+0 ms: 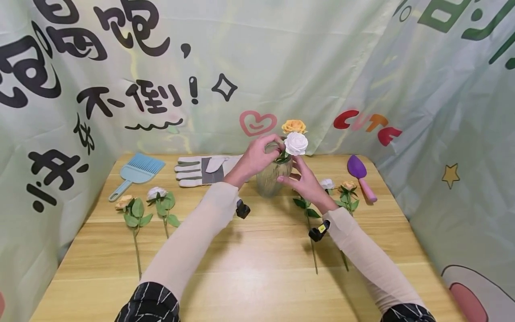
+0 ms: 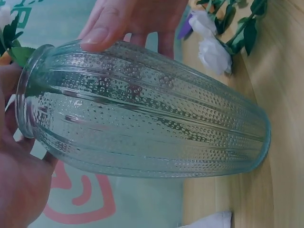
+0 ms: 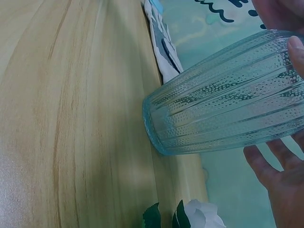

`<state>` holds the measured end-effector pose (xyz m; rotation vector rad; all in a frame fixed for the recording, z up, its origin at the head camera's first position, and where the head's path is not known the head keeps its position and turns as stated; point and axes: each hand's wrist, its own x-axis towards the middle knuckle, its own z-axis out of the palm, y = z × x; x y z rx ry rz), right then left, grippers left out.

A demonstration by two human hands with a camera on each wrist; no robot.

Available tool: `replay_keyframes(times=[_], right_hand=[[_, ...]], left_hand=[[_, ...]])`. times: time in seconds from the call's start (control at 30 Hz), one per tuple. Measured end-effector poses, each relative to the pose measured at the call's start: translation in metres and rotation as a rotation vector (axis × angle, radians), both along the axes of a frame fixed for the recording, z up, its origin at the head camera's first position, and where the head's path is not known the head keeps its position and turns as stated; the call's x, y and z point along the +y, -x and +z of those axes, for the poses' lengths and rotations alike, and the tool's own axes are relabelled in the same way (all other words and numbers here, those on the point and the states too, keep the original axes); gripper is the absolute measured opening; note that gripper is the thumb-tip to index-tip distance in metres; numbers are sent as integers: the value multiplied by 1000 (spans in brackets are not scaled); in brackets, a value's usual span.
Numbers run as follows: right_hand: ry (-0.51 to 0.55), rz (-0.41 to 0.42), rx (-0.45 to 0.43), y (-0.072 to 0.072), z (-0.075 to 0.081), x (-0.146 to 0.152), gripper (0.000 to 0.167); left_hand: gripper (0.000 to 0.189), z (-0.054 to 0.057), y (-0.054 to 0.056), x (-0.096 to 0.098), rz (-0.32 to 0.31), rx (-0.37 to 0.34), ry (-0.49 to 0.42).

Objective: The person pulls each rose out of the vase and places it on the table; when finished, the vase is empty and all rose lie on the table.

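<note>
Two roses, white and orange, sit in the dotted clear glass vase. Left hand grips its rim, right hand steadies its 3 o'clock side with straight fingers. Four stems remain on the wooden table.

One glass vase stands on the counter, holding two roses: one white, one orange. Four loose roses lie flat, two on each side. One work glove, one blue brush, one purple trowel.

Glass vase: rim hidden behind left hand, head view. Rose stems inside not resolvable. Right wrist view: vase mouth cut off at 3 o'clock edge.
</note>
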<state>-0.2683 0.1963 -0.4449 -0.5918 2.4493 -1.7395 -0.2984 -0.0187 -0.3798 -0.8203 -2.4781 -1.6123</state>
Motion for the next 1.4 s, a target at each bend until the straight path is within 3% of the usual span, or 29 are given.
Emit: replay_keyframes(times=[0.2,0.33,0.43,0.57,0.7,0.9,1.0,1.1,1.23,1.4], right_hand=[[13,3,11,0,-1,1,95],[18,-2,12,0,0,1,95],[19,-4,9,1,0,0,95],[24,-4,4,1,-1,0,97],[12,-4,-6,0,0,1,97],[-9,-15,-39,-2,0,5,100],[-9,-12,-35,-1,0,6,98],[-4,-5,-29,0,-1,5,98],[-4,-7,-30,0,-1,4,98],[-6,-1,-22,0,0,2,99]], left_hand=[[39,2,2,5,-23,-47,89],[38,3,4,6,9,-53,96],[31,4,4,6,58,-7,43],[21,12,4,0,126,47,-126],[18,35,0,-8,162,51,-353],[19,87,-10,-27,209,128,-638],[16,112,-16,-45,227,189,-740],[14,126,-25,-68,246,194,-794],[16,117,-42,-102,281,128,-732],[18,85,-66,-140,366,16,-572]])
